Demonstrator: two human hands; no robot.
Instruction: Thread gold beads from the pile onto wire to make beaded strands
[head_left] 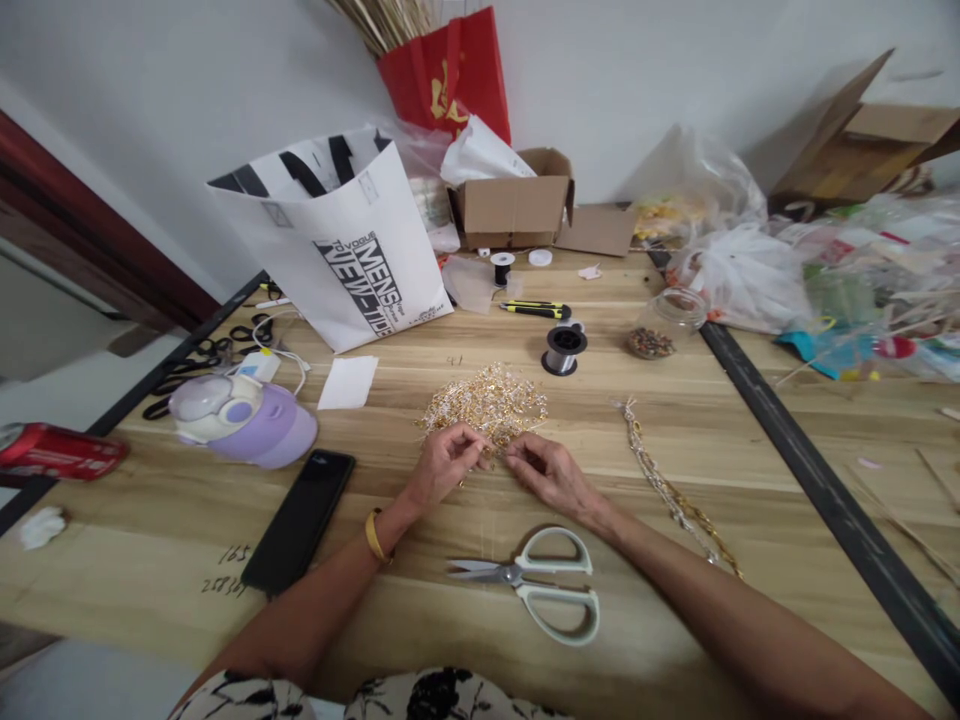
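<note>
At the near edge of a pile of gold and clear beads (487, 395), my left hand (448, 462) is closed in a pinch. Small gold beads (487, 457) show at its fingertips; whether a thread or wire runs through them is too fine to see. My right hand (551, 470) faces it across a small gap, thumb and fingers pressed together, and what they hold is hidden. Between my forearms lie scissors (517, 575) with pale handles, blades pointing left. Gold and silver-coloured bead strands (667, 490) stretch along the table right of my right forearm.
Behind the pile stand a wire spool (564, 350), a utility knife (536, 309) and a jar of beads (652, 340). At left are a phone (300, 520), a purple bottle (255, 430) and a white paper bag (352, 250). Plastic bags (742, 275) crowd the right.
</note>
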